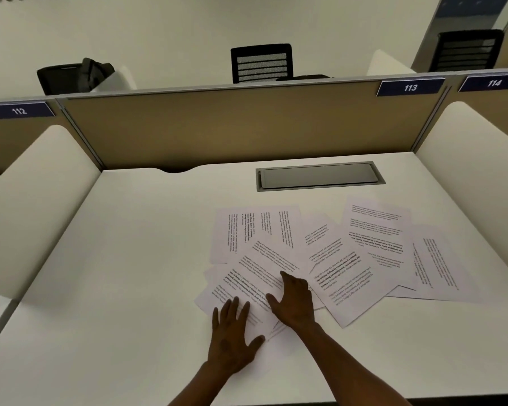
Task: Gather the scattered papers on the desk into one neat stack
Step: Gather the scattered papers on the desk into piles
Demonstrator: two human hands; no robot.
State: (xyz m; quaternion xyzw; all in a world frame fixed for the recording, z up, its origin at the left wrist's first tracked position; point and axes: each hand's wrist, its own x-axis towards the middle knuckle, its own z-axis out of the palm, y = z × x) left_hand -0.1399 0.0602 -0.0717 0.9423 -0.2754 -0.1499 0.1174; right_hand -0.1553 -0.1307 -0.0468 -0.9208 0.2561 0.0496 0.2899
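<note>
Both hands, left (pixel 230 332) and right (pixel 294 300), rest flat, fingers spread, on overlapping papers (pixel 320 259) strewn across worktop (pixel 115 273).

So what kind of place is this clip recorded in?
Probably a library or shared study hall: numbered carrel signs such as 113, tan divider panels between white desks, and mesh office chairs beyond.
</note>
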